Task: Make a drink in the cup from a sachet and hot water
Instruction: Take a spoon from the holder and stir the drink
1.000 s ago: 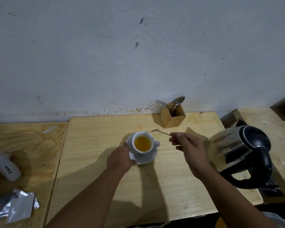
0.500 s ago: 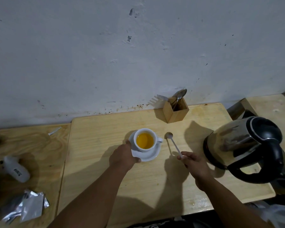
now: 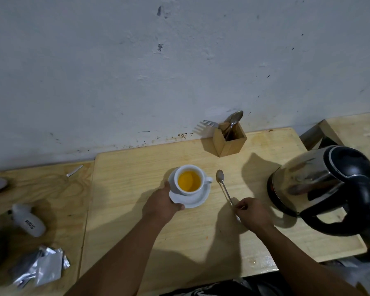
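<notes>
A white cup (image 3: 189,180) holding orange-yellow liquid stands on a white saucer (image 3: 195,200) in the middle of the wooden table (image 3: 128,182). My left hand (image 3: 161,205) grips the saucer's near-left rim. A long thin teaspoon (image 3: 223,186) lies on the table just right of the saucer, bowl pointing away from me. My right hand (image 3: 251,213) pinches the spoon's handle end against the table. A steel kettle (image 3: 323,184) with a black lid and handle stands at the right. Torn silver sachets (image 3: 41,267) lie at the near left.
A wooden cutlery box (image 3: 230,139) with a fork and a spoon stands by the wall behind the cup. A white bottle (image 3: 29,220) lies on the left table, with a torn silver strip (image 3: 74,170) further back. A second table surface (image 3: 359,131) sits at the far right.
My right hand carried the teaspoon from above the cup down to the right and laid it on the table beside the saucer. My left hand stayed on the saucer.
</notes>
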